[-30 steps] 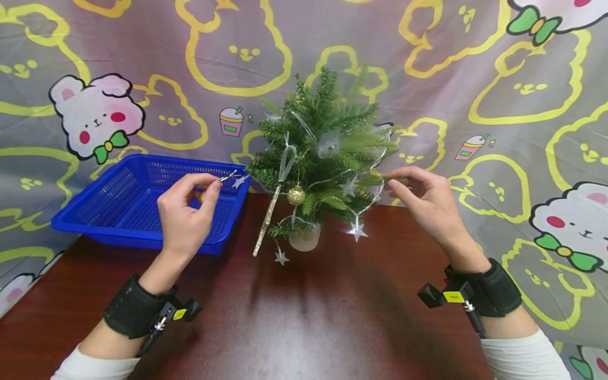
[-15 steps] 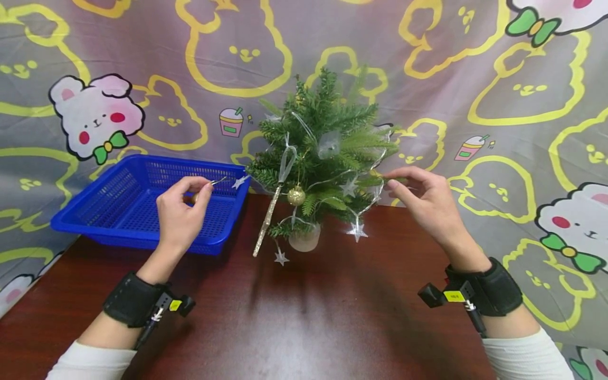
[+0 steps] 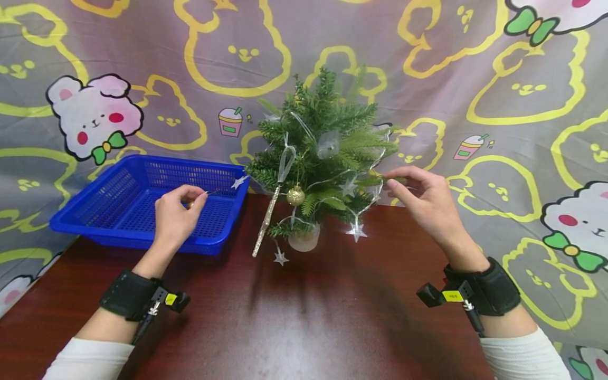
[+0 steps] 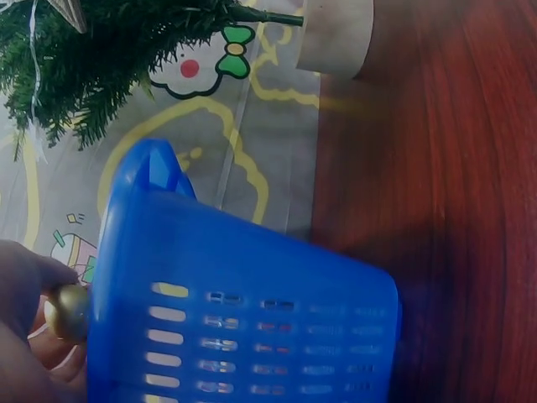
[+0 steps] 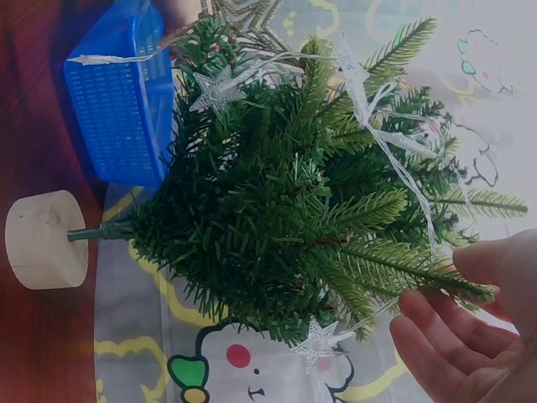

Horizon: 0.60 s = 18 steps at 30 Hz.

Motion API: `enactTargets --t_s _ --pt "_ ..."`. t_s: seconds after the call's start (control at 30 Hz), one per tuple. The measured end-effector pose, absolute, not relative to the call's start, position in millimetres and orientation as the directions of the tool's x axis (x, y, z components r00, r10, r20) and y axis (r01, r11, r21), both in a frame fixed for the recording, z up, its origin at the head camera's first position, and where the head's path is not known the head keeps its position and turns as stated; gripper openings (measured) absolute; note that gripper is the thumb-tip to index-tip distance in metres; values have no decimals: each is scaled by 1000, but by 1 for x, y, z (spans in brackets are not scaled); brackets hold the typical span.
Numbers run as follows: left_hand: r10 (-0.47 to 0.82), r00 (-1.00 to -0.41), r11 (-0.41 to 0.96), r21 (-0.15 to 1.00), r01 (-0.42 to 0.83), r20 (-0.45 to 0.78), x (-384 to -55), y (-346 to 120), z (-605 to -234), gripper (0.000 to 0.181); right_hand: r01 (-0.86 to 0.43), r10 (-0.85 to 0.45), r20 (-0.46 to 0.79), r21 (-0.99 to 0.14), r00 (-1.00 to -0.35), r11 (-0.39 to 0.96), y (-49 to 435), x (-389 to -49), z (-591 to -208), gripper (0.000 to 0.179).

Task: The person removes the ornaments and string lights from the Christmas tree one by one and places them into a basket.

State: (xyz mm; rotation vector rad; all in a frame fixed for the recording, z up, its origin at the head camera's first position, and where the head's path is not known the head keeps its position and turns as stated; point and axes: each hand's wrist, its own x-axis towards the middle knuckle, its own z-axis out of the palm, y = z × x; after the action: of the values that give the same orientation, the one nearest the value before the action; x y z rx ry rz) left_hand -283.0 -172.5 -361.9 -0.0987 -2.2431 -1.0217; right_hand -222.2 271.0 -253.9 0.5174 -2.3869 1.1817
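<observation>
In the head view a small artificial Christmas tree (image 3: 323, 116) stands on its pale round base (image 3: 304, 239). My left hand (image 3: 177, 216) is over the front of the blue basket (image 3: 66, 224), pinching a thin hanging loop. The gold ball ornament (image 4: 67, 313) held with it shows under the fingers in the left wrist view; from the head it is mostly hidden. At the tree's right side my right hand (image 3: 427, 203) pinches the tip of a green branch (image 5: 466, 287) between thumb and fingers. A glittery gold ball (image 3: 295, 196) and a glittery stick (image 3: 267, 221) hang from the tree.
A clear light string with star lights (image 3: 356, 231) winds round the branches; one star (image 3: 238, 182) sticks out by the basket's right rim. The brown table (image 3: 304, 322) meets a patterned curtain (image 3: 142, 47) behind. A gold star (image 5: 252, 25) appears at the right wrist view's top.
My left hand has drifted a little left and down, away from the tree, with the ornament and its loop. The right hand stays at the branch.
</observation>
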Motion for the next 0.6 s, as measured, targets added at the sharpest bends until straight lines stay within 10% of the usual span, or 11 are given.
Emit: enactTargets --t_s 0.6 --pt "-101 -910 801 575 165 402 -290 -182 -363 17 -509 -138 530 -658 -836 555 272 -223 -256 21"
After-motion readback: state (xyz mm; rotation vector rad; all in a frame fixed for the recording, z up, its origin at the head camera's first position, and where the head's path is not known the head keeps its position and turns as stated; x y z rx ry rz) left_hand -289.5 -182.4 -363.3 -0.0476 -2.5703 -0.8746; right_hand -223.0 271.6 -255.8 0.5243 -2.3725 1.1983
